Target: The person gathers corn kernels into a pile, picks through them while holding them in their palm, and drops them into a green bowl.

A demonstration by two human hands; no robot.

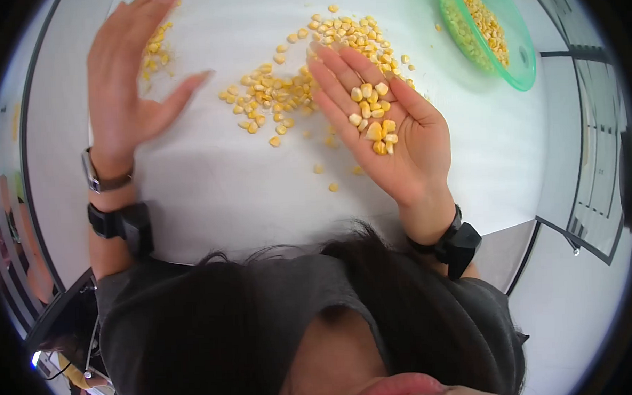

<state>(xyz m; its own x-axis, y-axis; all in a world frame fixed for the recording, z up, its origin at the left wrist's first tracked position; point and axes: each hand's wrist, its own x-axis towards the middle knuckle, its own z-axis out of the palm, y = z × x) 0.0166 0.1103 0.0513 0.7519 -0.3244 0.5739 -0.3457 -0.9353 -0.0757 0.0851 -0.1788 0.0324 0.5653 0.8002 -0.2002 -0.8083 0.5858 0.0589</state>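
Observation:
Yellow corn kernels (377, 112) lie in the upturned palm of my right hand (415, 142), whose fingers are stretched out. Beneath and beyond its fingertips, more loose kernels (270, 91) are spread over the white table (225, 180). My left hand (134, 82) is raised at the upper left, slightly blurred, with its thumb apart from the fingers and nothing visible in it. Beside that hand is a smaller group of kernels (159, 50), partly hidden by it.
A translucent green bowl (524, 68) holding many kernels stands at the upper right, near the table's edge. A few single kernels (333, 187) lie nearer my body. At the lower left are a dark screen and, farther off, a person in yellow.

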